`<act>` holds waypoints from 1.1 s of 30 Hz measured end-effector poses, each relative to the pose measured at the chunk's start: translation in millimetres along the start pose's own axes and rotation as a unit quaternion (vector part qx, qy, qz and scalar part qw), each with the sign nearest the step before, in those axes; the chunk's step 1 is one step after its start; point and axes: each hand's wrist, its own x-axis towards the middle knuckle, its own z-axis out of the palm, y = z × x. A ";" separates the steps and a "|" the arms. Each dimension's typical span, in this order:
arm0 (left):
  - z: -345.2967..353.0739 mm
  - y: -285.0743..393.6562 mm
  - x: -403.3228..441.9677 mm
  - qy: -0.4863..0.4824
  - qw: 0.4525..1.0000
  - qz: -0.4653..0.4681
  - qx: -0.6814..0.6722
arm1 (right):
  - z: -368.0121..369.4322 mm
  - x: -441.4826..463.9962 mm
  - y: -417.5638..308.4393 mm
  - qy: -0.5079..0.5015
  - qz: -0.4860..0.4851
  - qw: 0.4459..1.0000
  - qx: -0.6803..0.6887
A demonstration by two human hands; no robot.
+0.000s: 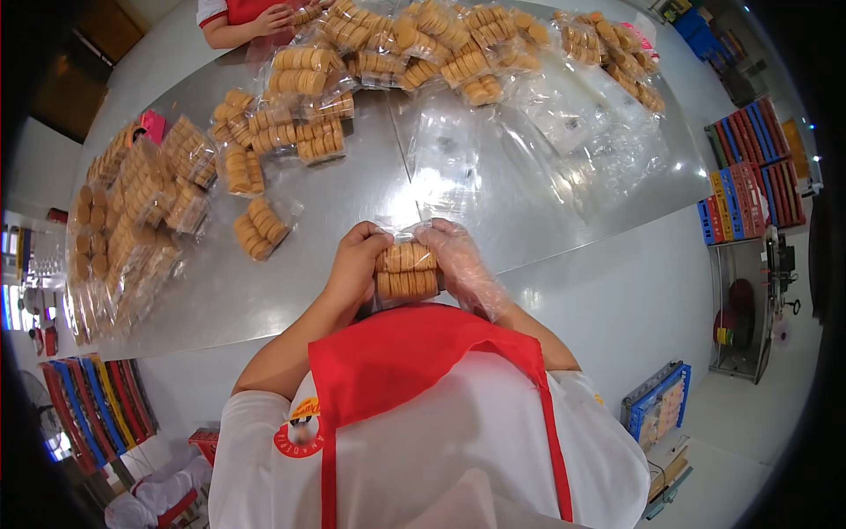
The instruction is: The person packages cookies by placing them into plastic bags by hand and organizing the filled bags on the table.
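A clear plastic bag of round cookies (407, 284), stacked in rows, is held close to my red apron at the table's near edge. My left hand (354, 260), bare, pinches the bag's upper left corner. On the other side my right hand (458, 257), in a clear plastic glove, grips the upper right corner. Thumbs and fingertips of both hands are closed on the film above the cookies. Just beyond them, flat empty plastic bags (445, 145) lie on the metal table (352, 207). One filled bag of cookies (261, 228) rests to the left.
Piles of bagged cookies (145, 207) cover the table's left end and far side. More loose clear bags (582, 132) spread at the right. Across the table, a person's hand (273, 19) is beside the far pile. Stacked coloured crates (753, 172) stand at the right.
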 end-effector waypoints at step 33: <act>-7.7 41.5 -57.6 -0.046 0.991 0.003 0.124 | 24.5 -39.4 -9.2 -0.056 -0.007 0.996 -0.073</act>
